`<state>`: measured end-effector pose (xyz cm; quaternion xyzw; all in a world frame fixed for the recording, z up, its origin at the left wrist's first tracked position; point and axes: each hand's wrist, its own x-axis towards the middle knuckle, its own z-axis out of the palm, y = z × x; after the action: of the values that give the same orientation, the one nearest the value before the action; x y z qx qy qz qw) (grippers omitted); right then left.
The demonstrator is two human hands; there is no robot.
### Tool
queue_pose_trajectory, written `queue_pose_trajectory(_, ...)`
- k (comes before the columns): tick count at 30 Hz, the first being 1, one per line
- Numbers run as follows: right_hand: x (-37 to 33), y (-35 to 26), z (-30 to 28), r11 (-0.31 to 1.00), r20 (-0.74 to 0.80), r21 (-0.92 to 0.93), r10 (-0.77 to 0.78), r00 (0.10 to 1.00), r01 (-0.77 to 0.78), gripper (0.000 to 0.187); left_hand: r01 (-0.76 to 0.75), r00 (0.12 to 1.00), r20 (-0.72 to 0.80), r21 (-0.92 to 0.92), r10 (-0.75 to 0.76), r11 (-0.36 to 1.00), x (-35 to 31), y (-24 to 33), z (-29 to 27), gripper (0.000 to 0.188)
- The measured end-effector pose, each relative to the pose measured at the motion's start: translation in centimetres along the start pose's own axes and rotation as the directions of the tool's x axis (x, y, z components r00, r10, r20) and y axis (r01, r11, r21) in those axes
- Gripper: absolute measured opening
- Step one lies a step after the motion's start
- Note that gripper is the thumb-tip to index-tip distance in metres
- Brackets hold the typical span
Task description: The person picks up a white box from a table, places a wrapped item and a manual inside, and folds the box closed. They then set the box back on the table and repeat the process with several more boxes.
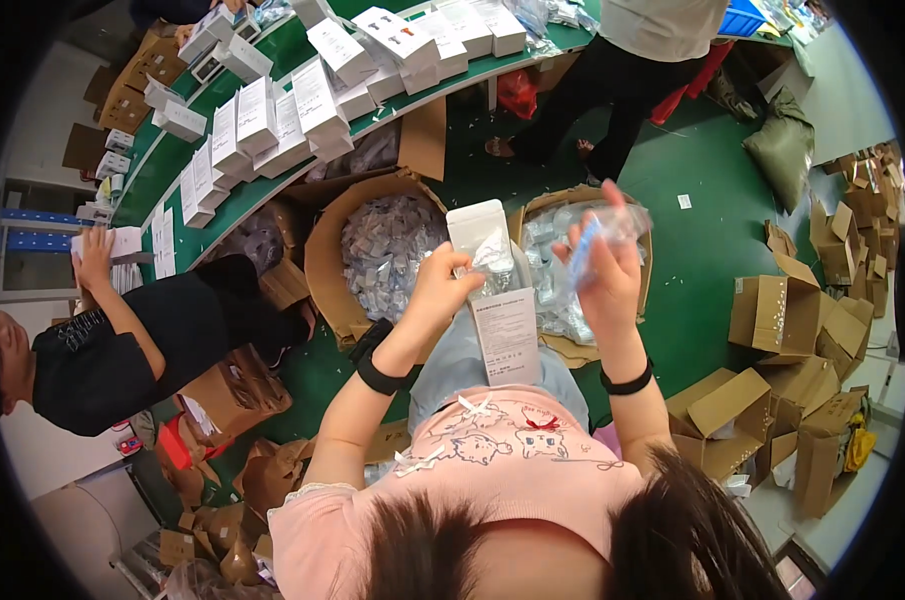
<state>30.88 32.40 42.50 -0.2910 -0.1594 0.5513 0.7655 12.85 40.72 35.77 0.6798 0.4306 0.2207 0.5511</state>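
A slim white printed box [508, 335] rests on my lap with its top flap [478, 222] open, pointing away from me. My left hand [440, 292] is closed in a pinch at the box mouth, on a clear plastic packet [493, 252] lying there. What is inside that packet is too small to tell. To the right, my right hand [613, 265] is raised over a carton and grips a clear bag with a blue part [585, 250]. Motion smears its fingers and the bag somewhat.
Ahead stand two open cartons of clear-wrapped pieces, a left carton [323, 255] and a right carton [645, 290]. A curved green bench [373, 118] carries several white boxes [318, 100]. One co-worker [163, 340] handles a box at left; another person [613, 90] stands ahead. Cardboard boxes [718, 420] lie right.
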Motion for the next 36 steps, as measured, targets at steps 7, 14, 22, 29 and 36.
queue_pose_trajectory(7, 1.9, 3.8, 1.3, 0.701, 0.294, -0.619, -0.211, 0.932, 0.354, 0.034, 0.040, 0.979, 0.203, -0.025, -0.034, 0.999, 0.8, 2.0, -0.5, 0.010)
queue_pose_trajectory(14, 1.7, 3.6, -1.0, 0.168, 0.559, -0.816, -0.014, 0.829, 0.553, 0.012, 0.262, 0.926, 0.347, -0.309, -0.148, 0.914, 1.6, 0.6, -0.3, 0.009)
queue_pose_trajectory(22, 1.8, 2.1, -2.4, -0.025, 0.636, -0.720, 0.375, 0.674, 0.693, 0.017, 0.266, 0.946, 0.264, -0.291, -0.191, 0.919, 1.0, 0.0, 0.6, 0.009)
queue_pose_trajectory(29, -0.8, 4.9, -4.9, 0.556, 0.463, -0.762, 0.111, 0.879, 0.331, 0.055, -0.108, 0.986, -0.127, 0.000, 0.107, 0.994, -0.9, -0.7, 0.4, 0.013)
queue_pose_trajectory(36, 8.4, 3.0, -1.5, 0.690, 0.402, -0.721, 0.333, 0.853, 0.071, 0.106, -0.503, 0.831, -0.428, -0.304, 0.356, 0.809, 4.0, 6.6, -1.8, 0.019)
